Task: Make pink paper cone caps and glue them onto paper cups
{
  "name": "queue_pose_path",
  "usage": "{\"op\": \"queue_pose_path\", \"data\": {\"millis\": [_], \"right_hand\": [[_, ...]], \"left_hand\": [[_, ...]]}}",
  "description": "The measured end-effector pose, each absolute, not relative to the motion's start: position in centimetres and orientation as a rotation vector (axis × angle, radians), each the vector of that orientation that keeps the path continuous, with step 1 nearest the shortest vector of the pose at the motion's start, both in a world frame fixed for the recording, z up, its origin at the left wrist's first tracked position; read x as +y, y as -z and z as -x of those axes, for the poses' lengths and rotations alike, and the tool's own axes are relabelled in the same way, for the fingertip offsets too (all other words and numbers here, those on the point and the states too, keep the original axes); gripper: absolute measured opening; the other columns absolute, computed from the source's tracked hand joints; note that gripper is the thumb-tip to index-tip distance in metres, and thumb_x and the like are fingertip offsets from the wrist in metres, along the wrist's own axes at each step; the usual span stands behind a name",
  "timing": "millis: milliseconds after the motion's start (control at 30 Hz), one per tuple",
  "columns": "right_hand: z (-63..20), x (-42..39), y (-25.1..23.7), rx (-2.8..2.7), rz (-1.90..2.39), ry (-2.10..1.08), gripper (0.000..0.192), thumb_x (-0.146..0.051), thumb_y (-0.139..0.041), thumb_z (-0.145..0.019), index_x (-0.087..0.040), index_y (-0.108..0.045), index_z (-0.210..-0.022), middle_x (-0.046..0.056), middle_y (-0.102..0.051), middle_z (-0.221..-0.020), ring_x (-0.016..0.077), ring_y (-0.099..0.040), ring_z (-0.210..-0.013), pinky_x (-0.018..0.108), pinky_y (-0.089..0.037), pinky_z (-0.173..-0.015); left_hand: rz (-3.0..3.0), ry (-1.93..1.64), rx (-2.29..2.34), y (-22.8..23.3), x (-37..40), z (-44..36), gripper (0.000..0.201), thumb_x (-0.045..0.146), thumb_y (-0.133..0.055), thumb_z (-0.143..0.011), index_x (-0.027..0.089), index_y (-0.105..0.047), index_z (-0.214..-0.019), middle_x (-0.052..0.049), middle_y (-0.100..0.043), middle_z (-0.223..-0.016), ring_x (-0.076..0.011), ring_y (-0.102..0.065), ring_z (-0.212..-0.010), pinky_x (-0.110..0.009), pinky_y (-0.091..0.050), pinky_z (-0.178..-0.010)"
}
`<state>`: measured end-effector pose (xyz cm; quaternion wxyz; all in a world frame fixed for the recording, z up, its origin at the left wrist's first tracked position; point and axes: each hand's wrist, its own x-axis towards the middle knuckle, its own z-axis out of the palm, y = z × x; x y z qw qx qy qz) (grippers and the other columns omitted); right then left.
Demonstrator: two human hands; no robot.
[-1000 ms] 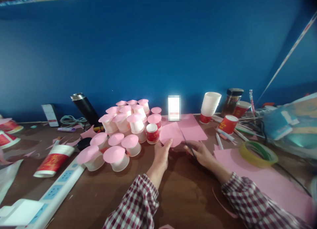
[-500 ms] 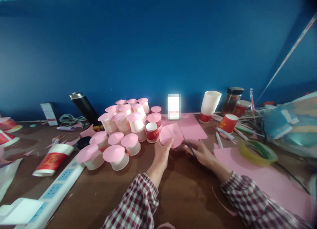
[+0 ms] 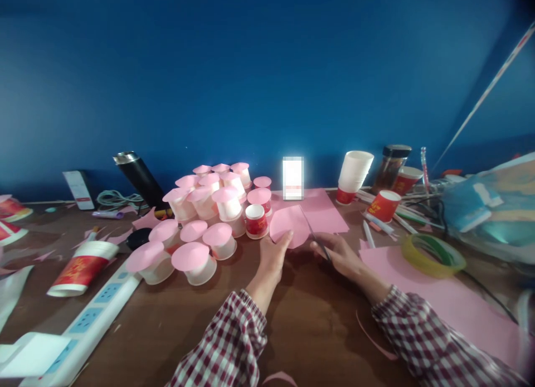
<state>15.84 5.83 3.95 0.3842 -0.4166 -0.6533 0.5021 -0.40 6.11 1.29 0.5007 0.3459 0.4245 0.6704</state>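
Thumb on top, my left hand [image 3: 273, 260] pinches the lower edge of a round pink paper disc [image 3: 289, 226]. My right hand [image 3: 336, 254] is closed around dark scissors [image 3: 321, 246], whose thin blades point up and left at the disc's right edge. Whether the blades are apart cannot be made out. Just left of the disc stands a small red paper cup [image 3: 256, 221] with an open top. Beyond that is a cluster of white cups topped with shallow pink paper cones [image 3: 191, 256]. A pink paper sheet [image 3: 326, 208] lies flat behind the disc.
At the right are a yellow-green tape roll [image 3: 434, 256], another pink sheet [image 3: 443, 298], pens, a red cup [image 3: 384, 206] and stacked white cups [image 3: 355, 172]. On the left are a power strip [image 3: 90, 320], a tipped cup [image 3: 81, 269] and a black flask [image 3: 140, 178].
The view has shifted slightly. Both hands keep nearly the same positions, with the disc and scissors still held. The disc has turned a little at most.
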Motion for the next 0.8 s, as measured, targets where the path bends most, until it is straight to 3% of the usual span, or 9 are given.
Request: {"op": "queue_pose_path", "data": {"millis": [467,800], "right_hand": [[-16.27,5.92,-3.77,-1.711,1.124,-1.225,0.05,-0.055,-0.06,-0.074,-0.012,-0.066,-0.1,0.0,-0.053,-0.058,0.0116,-0.047,-0.054,0.023,-0.039,-0.05],[-16.43,6.03,-3.63,-1.728,1.137,-1.195,0.053,-0.055,-0.061,-0.073,-0.011,-0.066,-0.101,-0.001,-0.052,-0.057,0.0108,-0.047,-0.053,0.023,-0.04,-0.048]], "left_hand": [[-0.881,-1.623,1.004,-1.37,6.09,0.48,0.05,0.034,-0.074,-0.064,0.008,-0.062,-0.105,-0.015,-0.068,-0.098,-0.024,-0.064,-0.089,-0.037,-0.048,-0.082],[-0.837,-1.632,0.991,-0.94,6.41,0.6,0.05,0.034,-0.075,-0.064,0.009,-0.062,-0.105,-0.015,-0.068,-0.1,-0.0241,-0.064,-0.09,-0.038,-0.047,-0.084]]}}
